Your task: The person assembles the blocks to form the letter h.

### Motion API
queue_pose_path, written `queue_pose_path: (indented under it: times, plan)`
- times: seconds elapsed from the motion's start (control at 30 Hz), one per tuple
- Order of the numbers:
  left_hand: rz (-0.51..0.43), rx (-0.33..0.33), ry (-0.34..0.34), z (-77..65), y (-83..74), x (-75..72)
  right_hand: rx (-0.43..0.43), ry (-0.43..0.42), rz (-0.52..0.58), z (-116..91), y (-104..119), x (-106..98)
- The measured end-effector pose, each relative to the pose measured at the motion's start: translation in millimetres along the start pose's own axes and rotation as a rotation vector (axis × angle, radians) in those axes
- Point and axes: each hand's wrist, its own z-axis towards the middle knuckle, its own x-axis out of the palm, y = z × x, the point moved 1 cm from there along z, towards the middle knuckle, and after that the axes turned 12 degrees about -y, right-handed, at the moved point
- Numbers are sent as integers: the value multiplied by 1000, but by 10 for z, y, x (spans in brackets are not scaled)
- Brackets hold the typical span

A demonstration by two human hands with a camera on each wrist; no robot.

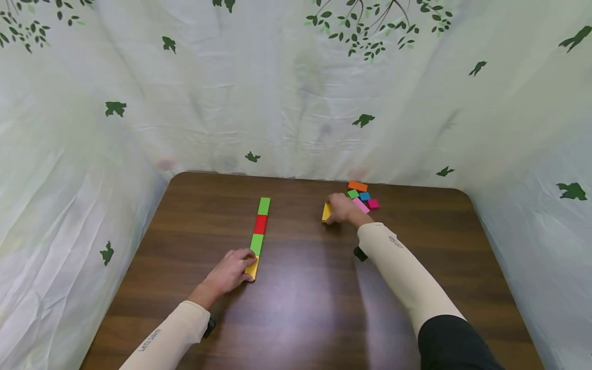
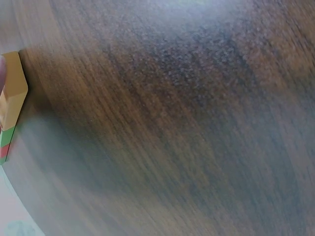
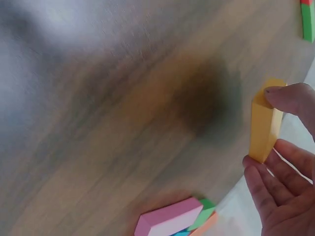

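On the left half of the table, a straight row runs away from me: a far green block (image 1: 264, 206), a red block (image 1: 260, 224), a nearer green block (image 1: 256, 244) and a yellow block (image 1: 252, 269) at the near end. My left hand (image 1: 230, 271) pinches that yellow block lengthwise, thumb at its near end and fingers at its far end. Farther right, my right hand (image 1: 343, 208) grips another yellow block (image 3: 263, 125) by its two ends, thumb against fingertips. The right wrist view shows this block held off the tabletop.
Just right of my right hand lies a loose cluster with an orange block (image 1: 357, 186), a small green block (image 1: 353, 194), a blue block (image 1: 364, 196), a pink block (image 1: 361, 205) and a magenta block (image 1: 373, 204). Behind the wooden table (image 1: 300, 308) hangs a leaf-printed cloth (image 1: 277, 103).
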Motion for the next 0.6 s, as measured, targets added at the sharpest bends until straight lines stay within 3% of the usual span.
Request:
queue_pose_path:
  times: [0.23,0.6]
  plan:
    - [-9,-5,-5,22,-1,-1,-21,32,-1,-133,103,71]
    - [-35,-32,27,39,-23,-15,-91,7,31,-352,268,228]
